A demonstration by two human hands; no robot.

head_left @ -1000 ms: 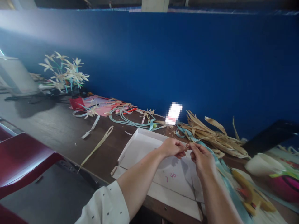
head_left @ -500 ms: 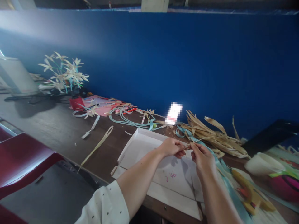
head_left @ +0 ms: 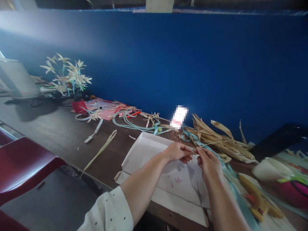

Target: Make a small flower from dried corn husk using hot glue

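Over a flattened white cardboard box point(head_left: 146, 147) with pink handwriting, my two hands meet almost tip to tip. My left hand point(head_left: 179, 151) pinches a thin pale strip of dried fibre point(head_left: 209, 144), its fingers closed and curled. Thumb and forefinger of my right hand point(head_left: 209, 160) grip the same strip a little to the right, and its free end sticks out toward the upper right. The short stretch between the fingertips is mostly hidden. Just beyond the right hand lies a bundle of dry corn husks point(head_left: 216, 138).
A yellow glue gun point(head_left: 260, 199) and a white cup point(head_left: 273, 169) are at right. Behind the box are coiled pale-blue cord point(head_left: 120, 126) and a bright blurred screen point(head_left: 178, 117). Husk flowers point(head_left: 69, 75) stand in a red pot point(head_left: 79, 106) at left, near a red chair point(head_left: 26, 163).
The fingertips have shifted very slightly, and both hands keep hold of the strip. Everything else stays in place.
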